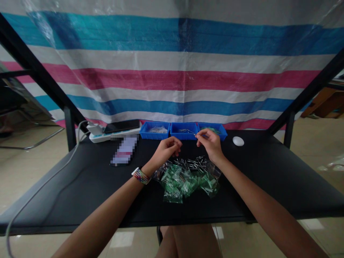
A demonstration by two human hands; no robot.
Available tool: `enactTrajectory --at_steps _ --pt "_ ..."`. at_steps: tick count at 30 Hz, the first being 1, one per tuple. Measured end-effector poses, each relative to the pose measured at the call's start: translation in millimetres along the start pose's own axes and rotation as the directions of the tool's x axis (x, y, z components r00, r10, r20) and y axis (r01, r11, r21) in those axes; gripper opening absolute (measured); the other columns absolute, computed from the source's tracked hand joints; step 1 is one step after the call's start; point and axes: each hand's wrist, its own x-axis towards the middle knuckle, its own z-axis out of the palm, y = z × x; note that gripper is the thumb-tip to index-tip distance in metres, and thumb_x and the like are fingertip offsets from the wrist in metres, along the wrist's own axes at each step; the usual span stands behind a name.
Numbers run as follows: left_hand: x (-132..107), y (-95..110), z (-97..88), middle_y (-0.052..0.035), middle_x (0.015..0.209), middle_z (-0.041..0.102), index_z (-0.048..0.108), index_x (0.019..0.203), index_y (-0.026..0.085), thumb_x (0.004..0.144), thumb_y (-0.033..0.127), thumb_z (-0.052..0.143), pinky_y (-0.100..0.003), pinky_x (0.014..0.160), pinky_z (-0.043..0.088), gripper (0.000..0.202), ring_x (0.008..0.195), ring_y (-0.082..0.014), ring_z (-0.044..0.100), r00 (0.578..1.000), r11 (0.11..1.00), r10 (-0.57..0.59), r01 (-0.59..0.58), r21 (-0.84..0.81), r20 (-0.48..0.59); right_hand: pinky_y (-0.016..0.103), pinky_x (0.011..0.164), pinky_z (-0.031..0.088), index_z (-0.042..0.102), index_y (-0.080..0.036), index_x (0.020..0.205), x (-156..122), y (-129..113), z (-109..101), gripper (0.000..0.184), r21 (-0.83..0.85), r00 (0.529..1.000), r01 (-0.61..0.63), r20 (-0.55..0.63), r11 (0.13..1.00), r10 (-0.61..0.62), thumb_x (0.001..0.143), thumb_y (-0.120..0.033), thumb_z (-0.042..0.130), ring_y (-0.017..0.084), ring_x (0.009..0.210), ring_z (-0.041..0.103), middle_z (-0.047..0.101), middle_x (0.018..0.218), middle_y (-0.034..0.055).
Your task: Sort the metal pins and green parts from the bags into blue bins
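My right grip (211, 143) is pinched, thumb and forefinger together on one end of a thin metal rod (191, 132). The rod sticks out from my fingertips to the left, in front of or over the right part of the middle blue bin (184, 136); I cannot tell whether it touches the bin. Its long axis runs mostly sideways, the free end a little farther from me than the held one. More slim metal pieces lie inside that bin.

My left grip (168, 147) is curled, thumb close to the bent fingers, near the front of the middle bin; I cannot tell whether anything is in it. A patterned wristband (141, 176) circles that wrist.

Below and between my hands, on the black worktop (88, 193), lies a heap of green packets (185, 184) in clear wrapping, with loose metal rods (197, 165) along its far side, pointing various ways.

The left blue bin (154, 136) holds clear bags; the right blue bin (221, 132) has something greenish inside. The phone (125, 150) at left is blurred into blocks, so any writing there is unreadable. A white rounded object (238, 141) sits to the right.
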Motion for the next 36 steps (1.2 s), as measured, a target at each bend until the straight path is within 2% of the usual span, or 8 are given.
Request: enactTrajectory --at_steps 3,6,10,12,18,21,27,36 --pt "-3 -1 2.6 -0.0037 0.082 0.072 0.073 0.091 0.018 0.086 0.021 0.066 -0.026 0.062 0.048 0.009 0.068 -0.0157 0.065 0.994 0.969 0.081 -0.095 0.23 0.07 0.027 0.053 0.052 0.066 -0.021 0.085 13 10 -2 0.024 -0.051 0.992 0.056 -0.11 0.997 -0.062 0.079 -0.04 0.081 0.013 0.053 0.062 0.065 0.072 -0.0019" --pt "-6 -3 7.4 -0.0069 0.099 0.076 0.08 0.097 0.021 0.085 0.019 0.071 -0.032 0.08 0.051 0.015 0.089 -0.021 0.069 0.965 0.842 0.185 -0.254 0.476 0.187 0.026 0.052 0.051 0.067 -0.02 0.087 23 21 -3 0.025 -0.1 0.985 0.073 -0.15 0.992 -0.088 0.081 -0.041 0.079 0.013 0.052 0.064 0.065 0.071 -0.0017" --pt "-8 -6 14.3 -0.0066 0.105 0.075 0.082 0.101 0.024 0.085 0.026 0.079 -0.039 0.097 0.047 0.016 0.101 -0.0241 0.067 0.932 0.721 0.201 -0.35 0.598 0.302 0.024 0.049 0.049 0.067 -0.02 0.087 28 29 -7 0.024 -0.205 0.969 0.087 -0.211 0.975 -0.13 0.082 -0.042 0.076 0.014 0.051 0.065 0.067 0.069 -0.0013" --pt "-7 -7 16.4 -0.0054 0.103 0.074 0.081 0.098 0.023 0.086 0.027 0.08 -0.04 0.099 0.045 0.012 0.098 -0.0229 0.067 0.931 0.694 0.187 -0.351 0.629 0.313 0.024 0.048 0.048 0.069 -0.02 0.086 29 31 -9 0.022 -0.293 0.961 0.101 -0.219 0.951 -0.17 0.084 -0.041 0.075 0.015 0.049 0.065 0.069 0.07 -0.0001" --pt "-6 -11 16.2 -0.0036 0.099 0.073 0.08 0.093 0.023 0.087 0.024 0.076 -0.037 0.097 0.045 0.007 0.096 -0.0217 0.065 0.937 0.689 0.167 -0.334 0.643 0.308 0.028 0.047 0.044 0.079 -0.021 0.096 26 31 -11 0.027 -0.51 0.981 0.128 -0.062 0.851 -0.184 0.092 -0.044 0.066 0.016 0.046 0.063 0.079 0.084 0.0066" --pt "-6 -11 15.8 -0.0039 0.1 0.073 0.079 0.093 0.023 0.086 0.022 0.075 -0.037 0.096 0.045 0.008 0.098 -0.0226 0.065 0.94 0.692 0.161 -0.325 0.645 0.301 0.029 0.052 0.045 0.079 -0.021 0.097 21 28 -8 0.026 -0.53 0.977 0.169 -0.02 0.831 -0.211 0.095 -0.042 0.064 0.017 0.049 0.062 0.078 0.081 0.006" --pt "-6 -7 17.4 -0.0037 0.098 0.074 0.078 0.094 0.022 0.084 0.021 0.076 -0.038 0.098 0.044 0.01 0.095 -0.0224 0.065 0.939 0.679 0.151 -0.325 0.658 0.309 0.028 0.055 0.043 0.073 -0.021 0.087 14 25 0 0.017 -0.524 0.967 0.246 0.078 0.816 -0.242 0.094 -0.033 0.063 0.015 0.052 0.059 0.071 0.075 0.0024" --pt "-6 -3 20.7 -0.0032 0.092 0.074 0.076 0.082 0.021 0.08 0.016 0.074 -0.037 0.096 0.043 0.006 0.089 -0.0208 0.066 0.936 0.659 0.113 -0.322 0.679 0.333 0.028 0.057 0.044 0.069 -0.021 0.082 9 20 4 0.017 -0.489 0.961 0.276 0.122 0.827 -0.249 0.094 -0.032 0.063 0.014 0.053 0.059 0.069 0.075 0.0019"
